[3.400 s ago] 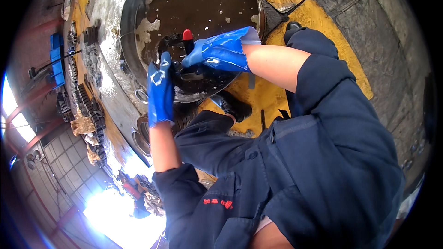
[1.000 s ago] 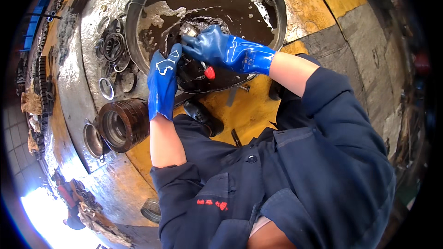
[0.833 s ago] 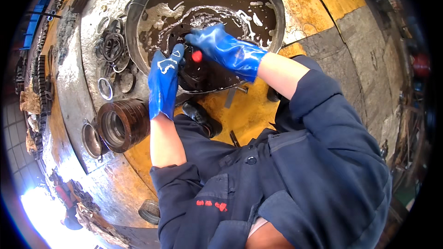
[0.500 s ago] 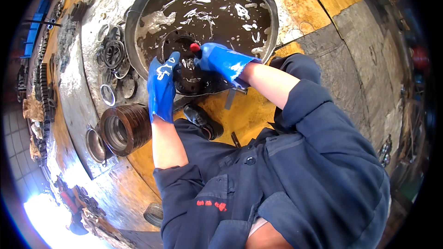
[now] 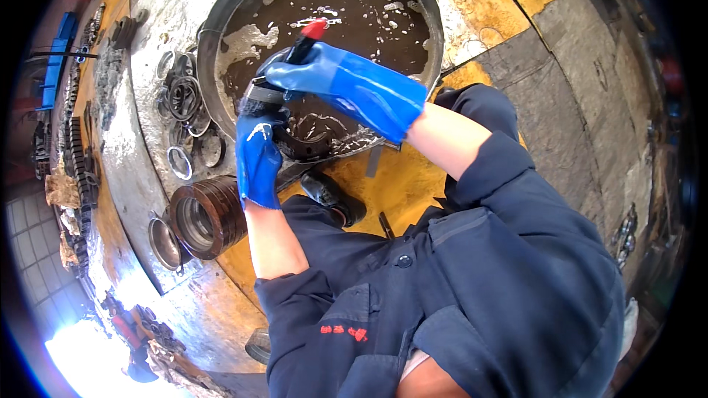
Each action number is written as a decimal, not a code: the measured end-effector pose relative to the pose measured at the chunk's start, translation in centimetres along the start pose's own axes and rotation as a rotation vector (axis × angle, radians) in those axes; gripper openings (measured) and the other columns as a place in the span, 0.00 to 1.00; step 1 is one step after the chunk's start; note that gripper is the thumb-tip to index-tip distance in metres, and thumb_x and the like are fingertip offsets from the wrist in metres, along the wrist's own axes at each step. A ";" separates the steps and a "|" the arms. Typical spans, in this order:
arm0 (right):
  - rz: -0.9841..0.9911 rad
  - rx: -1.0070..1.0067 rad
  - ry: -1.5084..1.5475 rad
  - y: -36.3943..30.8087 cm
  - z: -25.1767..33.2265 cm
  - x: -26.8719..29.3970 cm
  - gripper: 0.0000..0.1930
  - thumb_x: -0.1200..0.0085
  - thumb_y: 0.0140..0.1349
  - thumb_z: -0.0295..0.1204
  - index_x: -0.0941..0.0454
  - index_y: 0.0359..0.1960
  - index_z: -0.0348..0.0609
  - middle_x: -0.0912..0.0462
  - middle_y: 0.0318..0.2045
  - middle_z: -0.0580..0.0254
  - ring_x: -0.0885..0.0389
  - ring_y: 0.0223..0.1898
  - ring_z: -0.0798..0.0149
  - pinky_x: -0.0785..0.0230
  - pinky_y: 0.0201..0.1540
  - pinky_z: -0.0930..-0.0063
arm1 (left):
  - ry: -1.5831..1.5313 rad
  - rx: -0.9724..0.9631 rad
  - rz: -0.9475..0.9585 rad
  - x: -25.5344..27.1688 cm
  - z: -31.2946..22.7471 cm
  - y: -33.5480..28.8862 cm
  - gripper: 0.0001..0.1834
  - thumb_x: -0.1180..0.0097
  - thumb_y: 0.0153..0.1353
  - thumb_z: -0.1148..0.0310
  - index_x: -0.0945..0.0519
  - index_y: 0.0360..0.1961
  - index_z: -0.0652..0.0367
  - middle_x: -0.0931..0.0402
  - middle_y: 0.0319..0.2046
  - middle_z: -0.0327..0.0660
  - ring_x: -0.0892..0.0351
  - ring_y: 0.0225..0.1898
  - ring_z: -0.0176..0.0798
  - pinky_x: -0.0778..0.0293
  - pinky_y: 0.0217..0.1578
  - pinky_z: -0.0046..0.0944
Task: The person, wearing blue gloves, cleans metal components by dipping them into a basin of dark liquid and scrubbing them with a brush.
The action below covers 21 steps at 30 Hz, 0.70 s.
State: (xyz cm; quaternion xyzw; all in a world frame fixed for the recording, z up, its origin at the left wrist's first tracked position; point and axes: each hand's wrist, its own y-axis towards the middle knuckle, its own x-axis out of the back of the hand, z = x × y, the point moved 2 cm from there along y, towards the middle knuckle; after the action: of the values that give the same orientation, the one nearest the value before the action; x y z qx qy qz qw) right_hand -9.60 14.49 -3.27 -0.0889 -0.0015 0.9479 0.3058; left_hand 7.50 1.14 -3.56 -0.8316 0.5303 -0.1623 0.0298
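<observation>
My right hand point(image 5: 302, 77), in a blue rubber glove, is closed around a paintbrush point(image 5: 301, 47) with a black, red-tipped handle. The brush's metal band and dark bristles point down toward my gloved left hand point(image 5: 258, 151). That hand grips a dark, wet metal ring point(image 5: 306, 147) at the near side of a round black tub point(image 5: 209, 81). Murky brown liquid point(image 5: 354, 18) with patches of foam fills the tub. Part of the ring is hidden behind my hands and the brush.
Left of the tub lie several loose metal rings point(image 5: 184, 93). A stack of thick brown rings point(image 5: 206, 217) stands beside my left forearm, with a metal bowl-shaped part point(image 5: 165, 242) next to it. My shoe point(image 5: 328, 195) rests on the yellow floor plate below the tub.
My right hand and the brush have lifted and shifted left, over my left hand. The ring's upper part is now hidden, and the liquid's surface is calmer.
</observation>
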 end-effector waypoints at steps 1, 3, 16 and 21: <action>-0.014 -0.020 -0.161 0.7 0.1 -0.3 0.17 0.35 0.67 0.48 0.09 0.44 0.49 0.09 0.37 0.63 0.14 0.39 0.66 0.23 0.46 0.65 | 0.011 -0.013 -0.041 0.4 0.5 -0.1 0.13 0.42 0.67 0.73 0.15 0.51 0.63 0.15 0.44 0.46 0.16 0.46 0.37 0.25 0.49 0.34; -0.055 -0.108 -0.280 2.6 0.6 -0.5 0.17 0.39 0.69 0.48 0.10 0.41 0.47 0.09 0.35 0.59 0.14 0.37 0.65 0.22 0.43 0.63 | -0.111 -0.122 -0.081 0.9 1.7 -0.9 0.13 0.43 0.67 0.73 0.15 0.50 0.64 0.15 0.44 0.45 0.17 0.46 0.37 0.25 0.49 0.34; -0.363 -0.387 -0.744 2.1 -4.8 6.0 0.23 0.44 0.67 0.49 0.13 0.49 0.44 0.11 0.46 0.43 0.12 0.52 0.44 0.22 0.58 0.55 | -0.222 0.091 -0.195 0.2 1.4 -0.5 0.17 0.36 0.58 0.72 0.14 0.49 0.65 0.14 0.43 0.43 0.15 0.42 0.40 0.23 0.48 0.36; -0.370 -0.175 -0.739 2.1 -2.9 5.0 0.21 0.46 0.67 0.49 0.12 0.43 0.44 0.10 0.44 0.43 0.12 0.50 0.41 0.21 0.57 0.52 | -0.423 0.083 -0.138 -1.5 -0.6 0.0 0.20 0.35 0.56 0.72 0.15 0.51 0.65 0.14 0.41 0.42 0.17 0.40 0.38 0.24 0.45 0.35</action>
State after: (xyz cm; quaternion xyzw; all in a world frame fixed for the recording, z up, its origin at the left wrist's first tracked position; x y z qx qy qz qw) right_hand -14.33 15.53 -7.12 0.2332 -0.2075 0.8415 0.4410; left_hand 6.75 2.53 -3.35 -0.8794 0.4471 -0.0079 0.1635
